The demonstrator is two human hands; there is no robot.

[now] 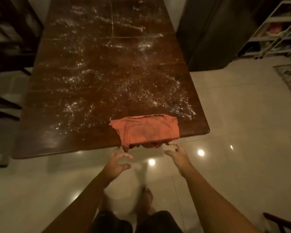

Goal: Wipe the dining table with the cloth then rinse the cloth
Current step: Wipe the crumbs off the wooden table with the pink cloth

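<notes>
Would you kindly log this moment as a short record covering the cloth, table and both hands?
cloth: orange, folded, on the table's near edge, partly overhanging
table: dark wood, wet and glistening across the top
left hand: open, beside the overhanging corner, holding nothing
right hand: open, fingertips at the cloth's near edge
floor: glossy pale tiles

A dark wooden table speckled with droplets carries an orange cloth at its near edge.
</notes>
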